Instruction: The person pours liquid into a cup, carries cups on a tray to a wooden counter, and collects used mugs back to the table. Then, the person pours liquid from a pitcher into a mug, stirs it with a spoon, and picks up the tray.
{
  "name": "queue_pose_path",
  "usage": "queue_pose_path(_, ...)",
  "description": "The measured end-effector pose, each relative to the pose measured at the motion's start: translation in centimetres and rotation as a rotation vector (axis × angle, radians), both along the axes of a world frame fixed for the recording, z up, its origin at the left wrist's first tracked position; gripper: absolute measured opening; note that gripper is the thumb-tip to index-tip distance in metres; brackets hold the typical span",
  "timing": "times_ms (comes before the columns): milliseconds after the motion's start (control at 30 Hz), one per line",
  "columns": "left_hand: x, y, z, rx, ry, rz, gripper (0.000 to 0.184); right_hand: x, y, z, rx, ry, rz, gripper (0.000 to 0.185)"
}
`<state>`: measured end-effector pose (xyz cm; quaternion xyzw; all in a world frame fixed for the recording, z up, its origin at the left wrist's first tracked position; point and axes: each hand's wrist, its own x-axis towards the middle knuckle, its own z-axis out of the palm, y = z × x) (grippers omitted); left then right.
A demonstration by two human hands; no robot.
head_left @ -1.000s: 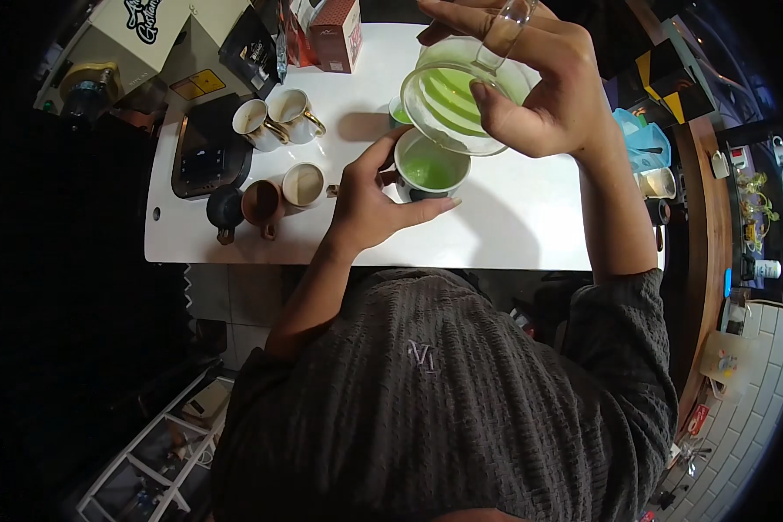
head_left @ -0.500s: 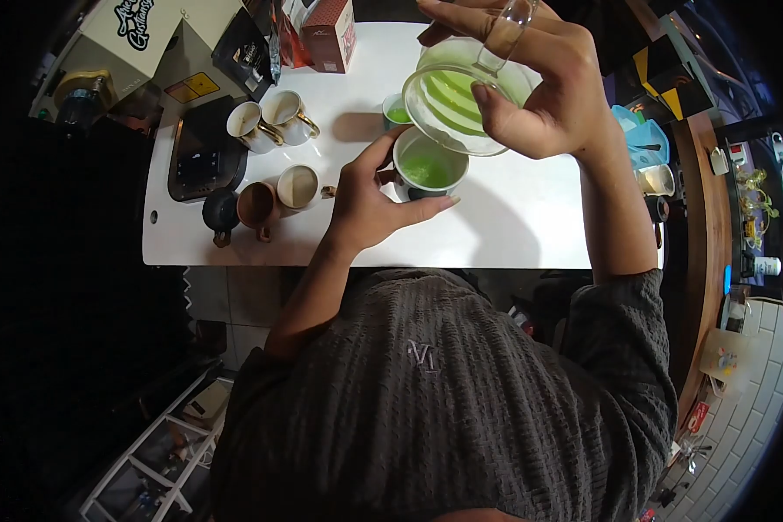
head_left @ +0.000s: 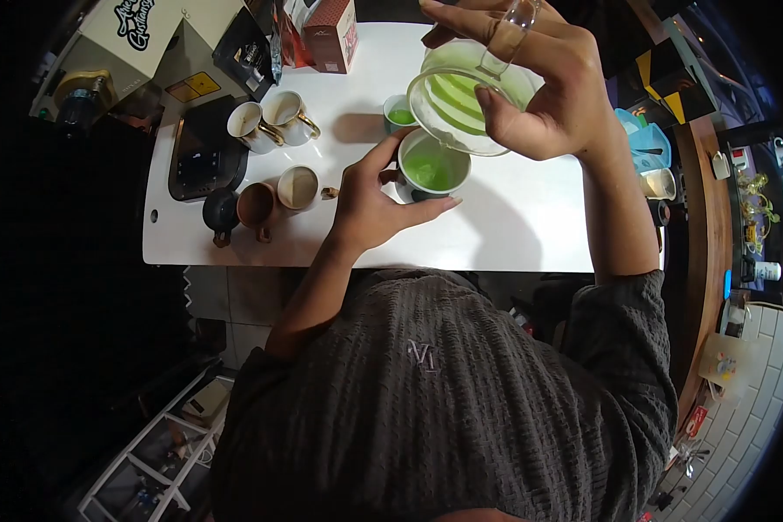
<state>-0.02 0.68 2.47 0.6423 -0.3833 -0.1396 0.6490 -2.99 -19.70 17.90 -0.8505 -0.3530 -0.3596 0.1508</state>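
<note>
My left hand (head_left: 367, 198) is wrapped around a cup (head_left: 458, 174) with bright green liquid in its bottom. Above it, my right hand (head_left: 555, 103) grips a clear glass jug (head_left: 451, 94) by its handle (head_left: 510, 36), thumb against the jug's side. The jug is tilted, its lip over the cup's far rim, and green liquid streaks its inside. No falling stream can be made out. Just behind my left hand stands a smaller cup (head_left: 391, 106), also with green liquid in it.
On the white table (head_left: 365, 248), several mugs stand to the left, among them a white one (head_left: 298, 187) and a brown one (head_left: 257, 204). A black scale (head_left: 204, 157) lies behind them. A red box (head_left: 329, 36) is at the back; a blue container (head_left: 651, 143) stands right.
The jug, the cup and both hands have shifted very slightly right. More of the cup's inner wall shows now. Both grips are unchanged.
</note>
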Motion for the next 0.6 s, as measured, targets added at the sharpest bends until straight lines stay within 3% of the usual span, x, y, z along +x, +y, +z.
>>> queue_pose_path(233,-0.2,-0.3,-1.1,-0.039,0.045,0.066,0.076,0.9,-0.1,-0.5,0.062,-0.089,0.106,0.053)
queue_pose_path(433,-0.1,-0.2,-1.2,-0.041,0.016,0.115,0.077,0.3,0.1,0.2,-0.029,0.016,0.010,0.053)
queue_pose_path(533,-0.1,-0.1,-1.1,-0.034,0.013,0.127,0.077,0.8,0.3,-0.2,0.053,-0.107,0.135,0.053)
queue_pose_path(600,-0.1,0.0,-1.1,-0.030,0.011,0.130,0.077,0.0,0.6,0.7,-0.015,-0.022,0.031,0.053)
